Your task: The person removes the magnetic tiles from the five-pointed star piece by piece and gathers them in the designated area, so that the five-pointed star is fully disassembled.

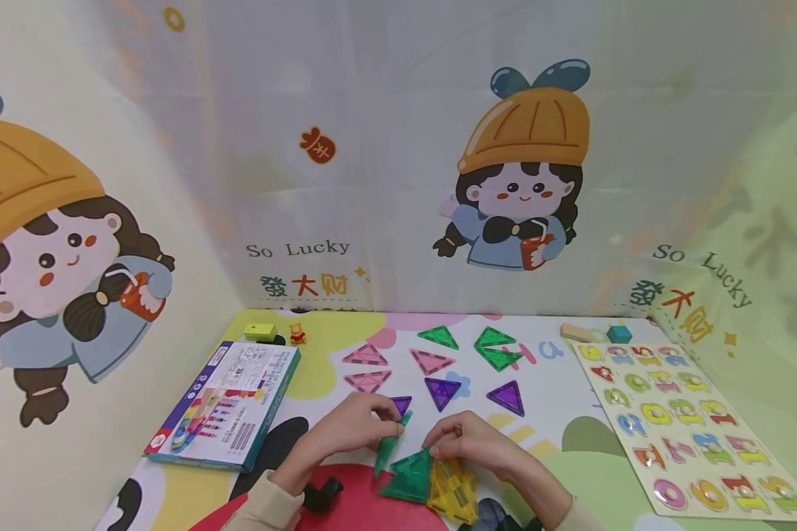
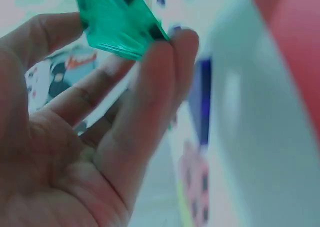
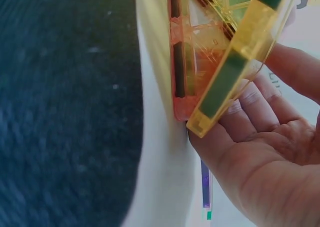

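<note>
Head: near-centre bench [image 1: 551,394]; left grip [image 1: 348,428] pinches translucent green plastic triangle tile [image 1: 388,448], right grip [image 1: 470,444] holds translucent green-and-yellow plastic tile build [image 1: 453,493]. Left wrist: tile probably light, stiff, slick; pinch edges. Right wrist: dark edge strips [image 3: 224,83]; joints may pop apart.

My left hand [image 1: 353,426] pinches a see-through green tile [image 1: 387,451], narrow from above, standing steeply on a slant just left of the cluster. My right hand [image 1: 470,442] grips that cluster at its top: see-through pieces set together, a green part [image 1: 408,478] on the left, a yellow part [image 1: 453,494] on the right, dark strips inside the yellow edge, beside an orange-red part [image 3: 185,72].
</note>
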Motion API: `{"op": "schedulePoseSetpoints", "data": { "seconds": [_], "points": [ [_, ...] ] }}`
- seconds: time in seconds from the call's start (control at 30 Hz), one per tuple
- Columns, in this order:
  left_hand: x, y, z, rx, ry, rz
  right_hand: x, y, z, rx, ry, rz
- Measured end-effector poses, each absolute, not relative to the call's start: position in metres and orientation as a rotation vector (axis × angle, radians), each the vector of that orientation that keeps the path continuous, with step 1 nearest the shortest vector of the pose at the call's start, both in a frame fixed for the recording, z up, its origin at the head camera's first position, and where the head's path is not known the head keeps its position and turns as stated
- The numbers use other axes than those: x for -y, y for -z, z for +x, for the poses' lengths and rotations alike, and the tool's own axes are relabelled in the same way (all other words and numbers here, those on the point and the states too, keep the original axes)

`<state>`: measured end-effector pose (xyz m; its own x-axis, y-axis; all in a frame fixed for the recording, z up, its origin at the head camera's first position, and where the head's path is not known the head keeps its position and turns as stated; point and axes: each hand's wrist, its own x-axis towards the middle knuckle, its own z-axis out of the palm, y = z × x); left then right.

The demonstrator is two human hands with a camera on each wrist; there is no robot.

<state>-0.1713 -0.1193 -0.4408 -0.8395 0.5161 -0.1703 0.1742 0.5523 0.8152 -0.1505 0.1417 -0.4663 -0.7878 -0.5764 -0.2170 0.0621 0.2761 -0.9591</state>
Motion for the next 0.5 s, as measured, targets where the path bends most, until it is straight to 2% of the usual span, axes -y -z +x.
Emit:
{"op": "schedulePoseSetpoints", "data": {
  "seconds": [0.23,0.37,0.5],
  "points": [
    [0.159,0.423,-0.179,-2.795,-0.928,0.311,-0.143,0.464,-0.151,-2.020,1.521,-0.445],
    [0.180,0.422,-0.182,-2.930,-0.773,0.125,-0.143,0.465,-0.151,-2.017,1.514,-0.435],
    [0.190,0.429,-0.184,-3.002,-0.621,0.081,-0.143,0.466,-0.152,-2.009,1.514,-0.427]
  ]
}}
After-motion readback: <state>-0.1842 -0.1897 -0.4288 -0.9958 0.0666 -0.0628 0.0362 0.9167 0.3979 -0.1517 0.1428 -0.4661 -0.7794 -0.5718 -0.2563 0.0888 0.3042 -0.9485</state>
